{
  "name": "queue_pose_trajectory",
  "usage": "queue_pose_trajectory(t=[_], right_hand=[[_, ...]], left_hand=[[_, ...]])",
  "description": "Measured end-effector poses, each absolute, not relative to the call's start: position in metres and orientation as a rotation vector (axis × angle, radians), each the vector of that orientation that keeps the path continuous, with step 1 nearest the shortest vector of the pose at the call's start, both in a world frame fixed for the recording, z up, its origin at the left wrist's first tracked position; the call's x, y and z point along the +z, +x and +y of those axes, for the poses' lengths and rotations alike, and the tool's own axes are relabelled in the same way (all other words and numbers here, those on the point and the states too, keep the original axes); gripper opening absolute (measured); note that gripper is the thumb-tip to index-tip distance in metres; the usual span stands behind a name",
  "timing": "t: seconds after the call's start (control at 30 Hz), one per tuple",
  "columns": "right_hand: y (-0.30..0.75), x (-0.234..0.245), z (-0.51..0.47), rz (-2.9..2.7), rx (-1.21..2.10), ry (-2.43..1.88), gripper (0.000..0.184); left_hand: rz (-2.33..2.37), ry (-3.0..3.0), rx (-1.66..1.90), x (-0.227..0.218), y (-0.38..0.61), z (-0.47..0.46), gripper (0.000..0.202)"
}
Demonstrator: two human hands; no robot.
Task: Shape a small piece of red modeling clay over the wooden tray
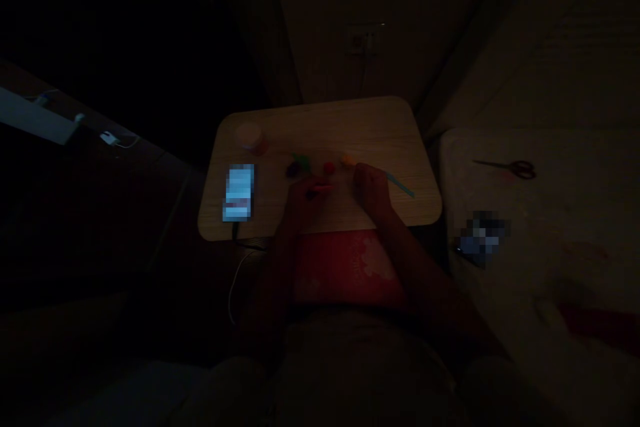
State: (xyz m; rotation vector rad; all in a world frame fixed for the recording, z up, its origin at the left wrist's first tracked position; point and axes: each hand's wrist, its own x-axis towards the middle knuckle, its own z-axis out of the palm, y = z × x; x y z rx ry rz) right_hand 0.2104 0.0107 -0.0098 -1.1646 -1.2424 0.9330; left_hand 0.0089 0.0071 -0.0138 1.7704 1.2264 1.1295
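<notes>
The scene is very dark. My left hand [301, 195] is over the near middle of a small wooden table [280, 213], its fingers closed around a small pinkish-orange piece [323, 187]. To the right, my right hand [373, 185] is curled into a closed grip; what lies inside is hidden. An orange lump [347, 160] shows just beyond its fingers, and I cannot tell whether they touch it. A thin teal stick [401, 185] extends rightward from behind this hand. Between the hands sits a red lump [329, 167]. Farther left are a green piece [302, 161] and a dark lump [293, 169].
A lit phone [239, 193] and a round lidded tub [250, 137] stand on the table's left side. On the pale surface at right lie scissors [515, 167] and a blurred dark device [481, 240]. A red printed item [345, 267] is below the table's front edge.
</notes>
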Motion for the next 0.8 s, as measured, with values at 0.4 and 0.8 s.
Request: queue_pose_trajectory(t=[0.4,0.8], right_hand=[[0.2099,-0.0111,0.013,-1.223,0.937,-1.161,0.024],[0.2118,-0.0047,0.0098,-1.303,0.89,-1.213,0.053]], left_hand=[[1.251,1.783,1.113,-0.0101,0.0087,0.0068,0.024],[1.244,1.766,1.109,-0.0083,0.0083,0.0066,0.026]])
